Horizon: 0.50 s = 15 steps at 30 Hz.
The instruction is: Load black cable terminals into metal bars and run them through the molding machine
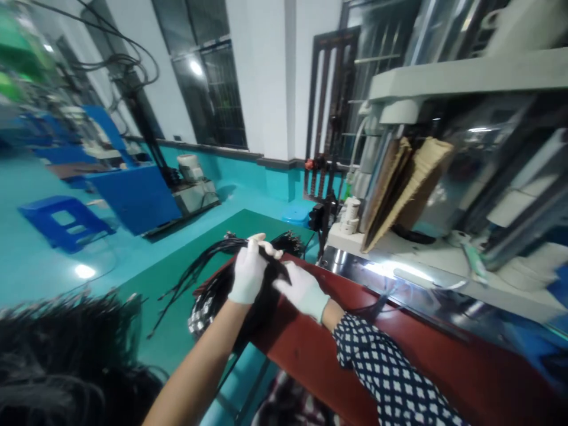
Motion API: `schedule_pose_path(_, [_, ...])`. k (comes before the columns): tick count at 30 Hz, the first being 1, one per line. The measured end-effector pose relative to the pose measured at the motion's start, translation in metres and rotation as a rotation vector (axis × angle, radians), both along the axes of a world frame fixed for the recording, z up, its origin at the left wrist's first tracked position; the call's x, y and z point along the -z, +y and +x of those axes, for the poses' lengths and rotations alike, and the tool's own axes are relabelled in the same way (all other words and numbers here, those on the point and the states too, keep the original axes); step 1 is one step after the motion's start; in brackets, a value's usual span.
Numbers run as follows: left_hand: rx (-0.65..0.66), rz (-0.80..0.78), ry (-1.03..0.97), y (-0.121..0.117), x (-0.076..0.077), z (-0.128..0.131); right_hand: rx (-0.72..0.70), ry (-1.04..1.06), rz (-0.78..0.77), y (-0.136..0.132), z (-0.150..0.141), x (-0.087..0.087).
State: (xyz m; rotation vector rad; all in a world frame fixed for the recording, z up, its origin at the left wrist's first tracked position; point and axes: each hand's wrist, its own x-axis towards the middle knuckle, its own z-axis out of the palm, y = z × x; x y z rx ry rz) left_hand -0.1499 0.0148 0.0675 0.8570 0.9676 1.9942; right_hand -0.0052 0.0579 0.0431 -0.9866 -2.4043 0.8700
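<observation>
Both my hands wear white gloves and meet at a bundle of black cables [261,302] over the red-brown bench. My left hand [249,271] is closed round the bundle from the left, its fingers curled over the top. From the right, my right hand [306,290] is closed on the same bundle, with its thumb against the near side; its fingertips are partly hidden by the cables. Loose cable ends fan out leftward past my left hand. Under my left forearm, shiny metallic ends [200,316] show in the coil. Blur hides the finer detail.
A large pile of black cables [66,361] fills the lower left, beside the green table top [168,266]. On the right, a press machine [444,248] borders the red-brown bench [302,349]. A blue stool [64,219] and a blue machine [133,198] stand farther left.
</observation>
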Motion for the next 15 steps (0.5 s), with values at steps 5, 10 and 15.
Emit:
schedule_pose_path(5, [0.010,0.049,0.594,-0.005,-0.051,0.037,-0.001,0.432,0.017,-0.023,0.060,-0.088])
schedule_pose_path(10, [0.056,0.125,0.883,0.009,-0.083,0.113,0.119,0.872,0.054,-0.051,0.109,-0.166])
schedule_pose_path(15, [0.248,0.135,1.131,-0.032,-0.074,0.195,0.386,1.281,0.144,-0.107,0.181,-0.179])
